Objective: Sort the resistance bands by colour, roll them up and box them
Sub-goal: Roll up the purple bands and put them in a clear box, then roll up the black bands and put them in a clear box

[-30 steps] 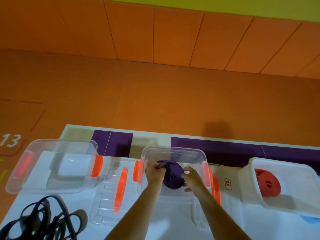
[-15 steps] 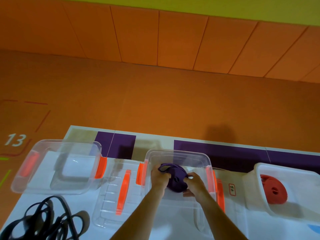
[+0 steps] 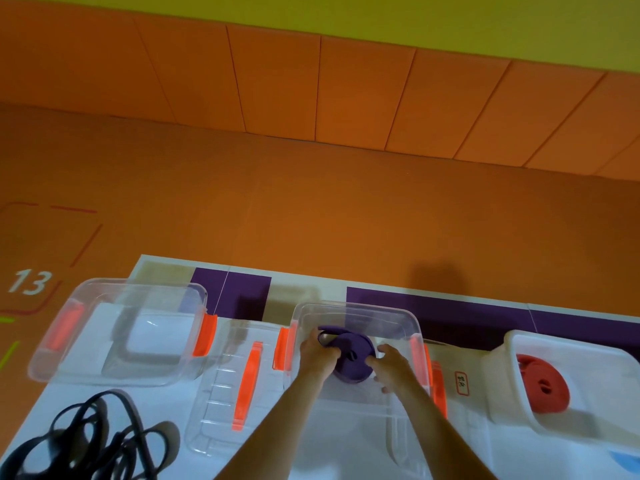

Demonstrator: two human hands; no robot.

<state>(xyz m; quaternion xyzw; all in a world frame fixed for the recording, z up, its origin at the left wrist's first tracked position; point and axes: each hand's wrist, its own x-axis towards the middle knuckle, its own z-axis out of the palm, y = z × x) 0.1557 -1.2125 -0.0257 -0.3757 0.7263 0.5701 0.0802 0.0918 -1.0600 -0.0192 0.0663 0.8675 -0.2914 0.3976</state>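
At the far left of the table [image 3: 346, 445], the black bands [image 3: 86, 441] lie in a loose tangle, unrolled and unboxed. The lower frame edge cuts off part of the heap, so their count cannot be determined. Risk: pulling one loop may tighten the knotting or drag the rest along.

Beyond them stands the left box [image 3: 204, 299], holding no bands. Beside it lies a clear lid [image 3: 214, 410].

Inside the middle box [image 3: 356, 308], both hands hold the purple roll [image 3: 353, 362].
- The left hand [image 3: 320, 353] has its fingers curled round the roll's left side.
- The right hand [image 3: 393, 367] has bent fingers closed on the right edge.
- A loose tail [image 3: 329, 332] stands up from the top of the coil.

Risk: the tail is not tucked in. On release the coil will probably spring open and need re-rolling. The risk is higher if one hand lets go first.

Not visible: both thumbs, the roll's underside, and whether it rests on the box floor.

Right of this box, a second lid [image 3: 462, 384] carries a label too small to read.

At the right, the right box [image 3: 502, 393] appears tilted, with the red roll [image 3: 543, 386] on edge inside. Risk: a knock could roll it out. What props the box is hidden.
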